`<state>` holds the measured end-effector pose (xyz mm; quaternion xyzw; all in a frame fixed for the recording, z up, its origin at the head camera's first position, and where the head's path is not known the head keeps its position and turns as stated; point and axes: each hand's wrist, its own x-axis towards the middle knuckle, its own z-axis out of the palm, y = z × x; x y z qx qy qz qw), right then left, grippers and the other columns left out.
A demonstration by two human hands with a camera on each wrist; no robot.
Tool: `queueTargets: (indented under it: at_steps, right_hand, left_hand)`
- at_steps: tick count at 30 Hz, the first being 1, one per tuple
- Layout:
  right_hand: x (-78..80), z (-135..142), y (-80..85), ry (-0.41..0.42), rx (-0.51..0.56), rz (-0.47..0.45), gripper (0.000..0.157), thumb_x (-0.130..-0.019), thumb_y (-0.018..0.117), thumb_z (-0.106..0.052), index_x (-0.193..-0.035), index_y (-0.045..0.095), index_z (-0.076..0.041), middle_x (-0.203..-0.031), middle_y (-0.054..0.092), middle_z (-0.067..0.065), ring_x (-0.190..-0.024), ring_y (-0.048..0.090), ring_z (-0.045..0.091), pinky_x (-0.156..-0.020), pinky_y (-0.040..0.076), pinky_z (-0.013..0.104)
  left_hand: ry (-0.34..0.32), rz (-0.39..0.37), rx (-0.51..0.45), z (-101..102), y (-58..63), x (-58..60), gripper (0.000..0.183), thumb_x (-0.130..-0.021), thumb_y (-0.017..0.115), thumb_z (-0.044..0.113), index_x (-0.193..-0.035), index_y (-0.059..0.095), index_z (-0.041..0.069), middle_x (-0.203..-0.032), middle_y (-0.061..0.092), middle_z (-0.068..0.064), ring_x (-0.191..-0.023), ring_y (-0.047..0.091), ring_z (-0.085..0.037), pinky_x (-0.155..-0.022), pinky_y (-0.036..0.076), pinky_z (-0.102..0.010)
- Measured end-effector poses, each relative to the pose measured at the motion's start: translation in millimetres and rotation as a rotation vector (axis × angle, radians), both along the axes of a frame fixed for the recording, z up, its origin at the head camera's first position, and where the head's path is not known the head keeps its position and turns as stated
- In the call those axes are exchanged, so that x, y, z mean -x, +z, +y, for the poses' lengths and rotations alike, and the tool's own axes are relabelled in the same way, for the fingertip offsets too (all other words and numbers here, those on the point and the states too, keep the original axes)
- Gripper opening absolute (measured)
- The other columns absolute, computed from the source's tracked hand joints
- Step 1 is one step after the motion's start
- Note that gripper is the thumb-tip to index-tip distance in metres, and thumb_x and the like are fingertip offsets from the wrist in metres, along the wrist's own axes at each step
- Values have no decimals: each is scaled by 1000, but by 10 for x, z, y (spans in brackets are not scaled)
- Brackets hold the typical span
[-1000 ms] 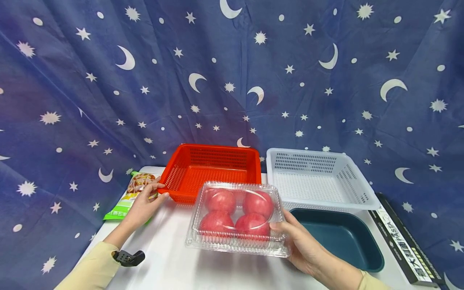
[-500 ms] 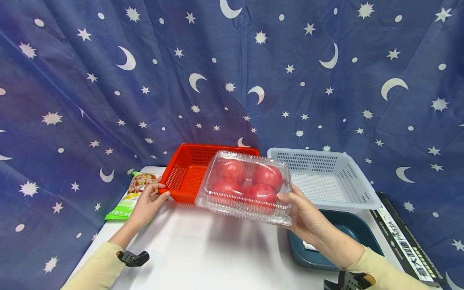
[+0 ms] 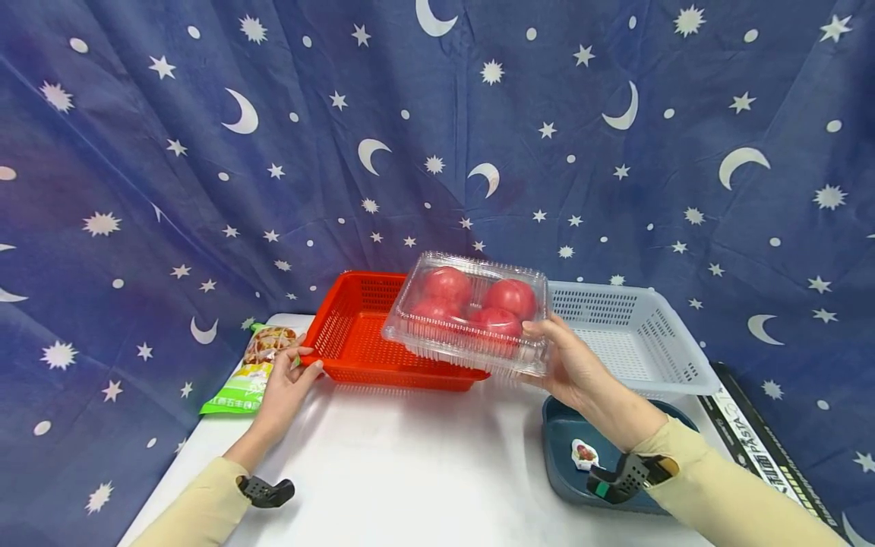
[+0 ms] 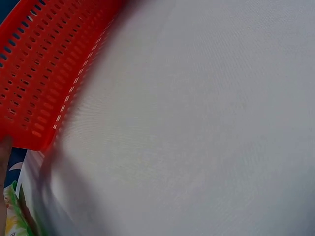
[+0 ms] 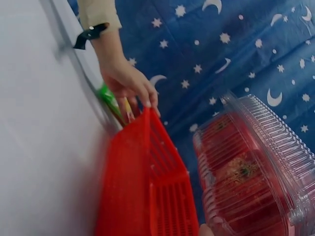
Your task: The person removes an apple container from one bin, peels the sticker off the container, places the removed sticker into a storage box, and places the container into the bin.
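Observation:
My right hand (image 3: 581,372) grips the right end of a clear plastic clamshell box (image 3: 472,346) and holds it tilted in the air. Several round red fruits that look like apples (image 3: 447,286) show through its lid. In the head view the box overlaps the right part of a red plastic basket (image 3: 396,372). At the basket's front left corner, my left hand (image 3: 283,391) pinches the rim between thumb and fingers. The right wrist view shows that same pinch, with the clamshell box (image 5: 246,172) beside the basket (image 5: 123,182), higher than its rim.
A light blue-white basket (image 3: 615,365) stands at the back right. Before it sits a dark teal basin (image 3: 563,479) with a small white packet (image 3: 584,454) in it. A long black pasta box (image 3: 759,448) lies far right. A green food bag (image 3: 242,387) lies left of the red basket.
My right hand has carried the clamshell box away from me and upward, from in front of the red basket to over its right side. The left hand stays on the basket's corner.

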<state>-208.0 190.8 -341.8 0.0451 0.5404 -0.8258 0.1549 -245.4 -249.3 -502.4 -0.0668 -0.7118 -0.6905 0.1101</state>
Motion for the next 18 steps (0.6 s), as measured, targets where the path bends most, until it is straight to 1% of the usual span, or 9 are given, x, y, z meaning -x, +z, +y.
queueTargets:
  at_steps: [1, 2, 3, 5, 7, 9, 12, 14, 18]
  right_hand:
    - [32, -2, 11, -2, 1, 0, 78, -98, 54, -17, -162, 12, -33, -147, 37, 12, -128, 46, 30, -108, 40, 63]
    - [68, -4, 15, -6, 8, -1, 78, -98, 55, -17, -162, 13, -34, -148, 36, 12, -130, 44, 32, -108, 39, 64]
    - [102, -5, 20, -8, 9, 0, 77, -98, 55, -18, -161, 14, -34, -149, 35, 12, -131, 41, 33, -108, 39, 64]
    - [173, -12, 25, -12, 4, 2, 76, -99, 57, -19, -160, 15, -34, -149, 34, 12, -133, 38, 34, -108, 40, 64]
    - [238, -20, 34, -6, 6, 10, 74, -98, 58, -19, -159, 18, -34, -149, 35, 12, -133, 38, 34, -106, 42, 62]
    - [305, -26, 42, 0, 5, 19, 72, -98, 58, -20, -157, 20, -33, -147, 37, 12, -131, 40, 33, -105, 44, 62]
    - [410, -38, 47, 7, 13, 29, 68, -97, 61, -20, -154, 26, -32, -142, 41, 10, -128, 43, 32, -102, 47, 61]
    - [476, -44, 50, 14, 15, 29, 65, -96, 64, -21, -150, 29, -31, -140, 43, 9, -127, 44, 31, -101, 48, 60]
    - [598, -77, 45, 6, 19, 18, 63, -94, 66, -20, -147, 32, -28, -139, 44, 9, -126, 44, 31, -103, 46, 62]
  left_hand:
    - [5, 7, -1, 9, -8, 5, 43, -103, 61, 7, -136, 38, -9, -169, 14, -14, -120, 58, -13, -97, 53, -29]
    - [14, 14, -1, 18, -12, 5, 43, -103, 61, 7, -136, 38, -9, -169, 15, -15, -116, 58, -8, -97, 53, -28]
    - [20, 22, 1, 26, -19, 8, 43, -103, 61, 6, -136, 38, -9, -168, 15, -16, -113, 59, -6, -96, 53, -26]
    - [33, 22, -2, 43, -25, 4, 43, -103, 61, 6, -136, 38, -9, -168, 16, -16, -110, 59, -4, -94, 53, -23]
    - [49, 13, -8, 60, -34, 3, 44, -103, 62, 7, -136, 37, -8, -164, 21, -19, -108, 59, -4, -92, 53, -19]
    - [62, 0, -22, 73, -44, 1, 46, -102, 63, 8, -136, 36, -7, -163, 22, -19, -108, 58, -4, -90, 52, -16]
    - [76, -4, -32, 86, -55, 3, 46, -102, 64, 8, -136, 37, -7, -164, 21, -17, -113, 57, -7, -91, 51, -15]
    - [77, 2, -36, 91, -58, 5, 45, -102, 64, 7, -136, 37, -8, -168, 16, -12, -117, 55, -10, -91, 51, -16]
    - [71, 20, -39, 97, -53, 12, 46, -102, 64, 7, -136, 37, -8, -169, 16, -10, -123, 51, -19, -93, 51, -16]
